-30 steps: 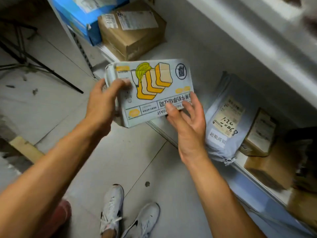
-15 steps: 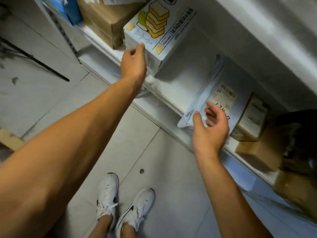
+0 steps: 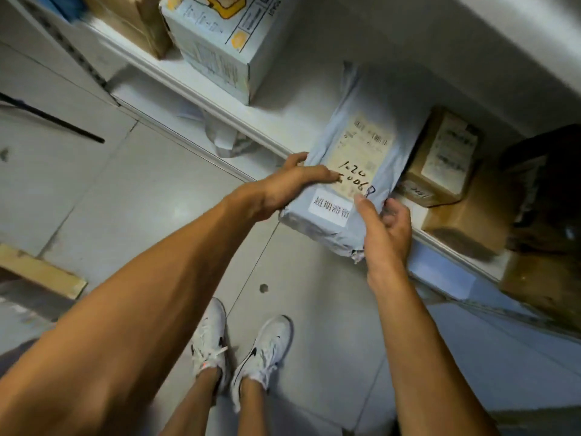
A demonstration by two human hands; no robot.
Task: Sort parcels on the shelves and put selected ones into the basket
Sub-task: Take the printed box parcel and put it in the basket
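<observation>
A grey plastic mailer parcel [image 3: 361, 146] with a cream label and handwritten numbers lies on the low white shelf [image 3: 276, 127], its near end jutting over the shelf edge. My left hand [image 3: 289, 184] grips its left near corner, thumb on top. My right hand [image 3: 383, 228] holds its right near corner, thumb on the white sticker. The pale toast-printed box [image 3: 220, 48] stands on the shelf to the left, free of both hands. No basket is in view.
A brown carton [image 3: 132, 23] sits left of the toast box. Small labelled cardboard boxes [image 3: 440, 158] and larger brown cartons [image 3: 465, 221] crowd the shelf to the right. A wooden plank [image 3: 41, 272] lies on the tiled floor at left. My white shoes [image 3: 239, 350] stand below.
My left hand let go of the toast box, which stays on the shelf, and moved right onto the grey mailer. My right hand closed on the mailer's near right corner.
</observation>
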